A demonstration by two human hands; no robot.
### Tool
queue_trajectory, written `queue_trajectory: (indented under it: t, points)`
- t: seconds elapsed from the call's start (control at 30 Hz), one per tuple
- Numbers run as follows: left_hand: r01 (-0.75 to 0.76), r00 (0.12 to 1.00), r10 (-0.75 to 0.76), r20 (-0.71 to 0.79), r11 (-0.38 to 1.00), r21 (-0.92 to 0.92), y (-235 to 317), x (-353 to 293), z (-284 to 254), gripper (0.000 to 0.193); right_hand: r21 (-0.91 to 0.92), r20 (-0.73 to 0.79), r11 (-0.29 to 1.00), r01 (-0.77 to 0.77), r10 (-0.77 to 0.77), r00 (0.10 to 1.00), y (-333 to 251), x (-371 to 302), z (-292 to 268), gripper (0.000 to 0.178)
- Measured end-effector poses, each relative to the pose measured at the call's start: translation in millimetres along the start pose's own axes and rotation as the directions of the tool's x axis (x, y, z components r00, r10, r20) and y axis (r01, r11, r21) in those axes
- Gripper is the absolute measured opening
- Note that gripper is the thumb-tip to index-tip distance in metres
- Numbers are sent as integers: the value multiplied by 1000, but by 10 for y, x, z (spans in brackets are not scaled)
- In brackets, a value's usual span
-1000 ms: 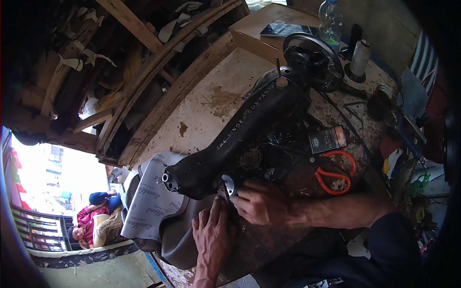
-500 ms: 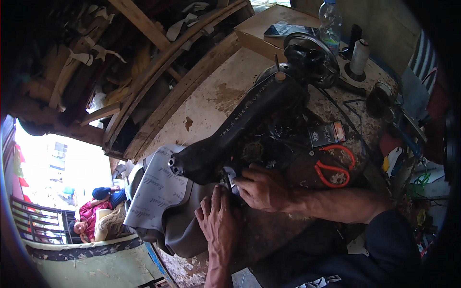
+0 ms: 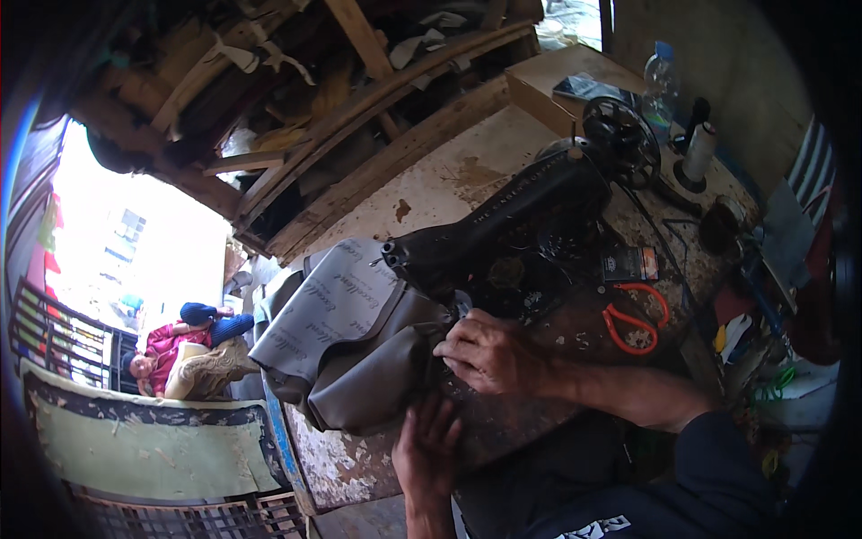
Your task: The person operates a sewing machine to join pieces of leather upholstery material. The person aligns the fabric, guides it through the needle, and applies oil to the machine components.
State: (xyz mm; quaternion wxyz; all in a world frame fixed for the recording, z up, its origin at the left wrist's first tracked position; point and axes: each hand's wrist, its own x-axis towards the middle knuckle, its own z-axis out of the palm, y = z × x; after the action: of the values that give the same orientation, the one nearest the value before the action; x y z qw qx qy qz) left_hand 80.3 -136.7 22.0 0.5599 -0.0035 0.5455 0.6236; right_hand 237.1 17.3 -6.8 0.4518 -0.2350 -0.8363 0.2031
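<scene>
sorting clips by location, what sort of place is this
Probably a small sewing or upholstery workshop: a sewing machine stands on a worn table, with brown fabric and a thread cone close by.

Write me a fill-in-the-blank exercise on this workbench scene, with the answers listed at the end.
1. The hand nearer the sewing machine is the person's ____ one.
2. In the picture, the draped material lies to the ____ of the handwheel.
3. The cap on the clear bottle is ____.
4. Of the bottle and the phone, the one lying flat is the ____.

Missing words: right; left; blue; phone.
</scene>
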Motion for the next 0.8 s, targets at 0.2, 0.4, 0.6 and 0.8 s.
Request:
queue_trajectory:
  t: [0.2,0.4,0.6,0.8]
  points:
    - [-151,961,203,188,954,-260,-19,895,-268,34,-72,61,996,58,-54,997,-299,149,419,49]
    - [-219,847,423,323,831,-512,-15,874,-6,39,-26,-135,1000,-2,-2,991,-339,317,381,54]
    - [212,680,266,683,821,-530,-237,871,121,45,-88,0,996,-13,13,1000,-364,514,138,17]
    - [433,521,286,804,-900,40,-159,853,66,45,-67,-21,997,-31,29,999,-702,474,103,17]
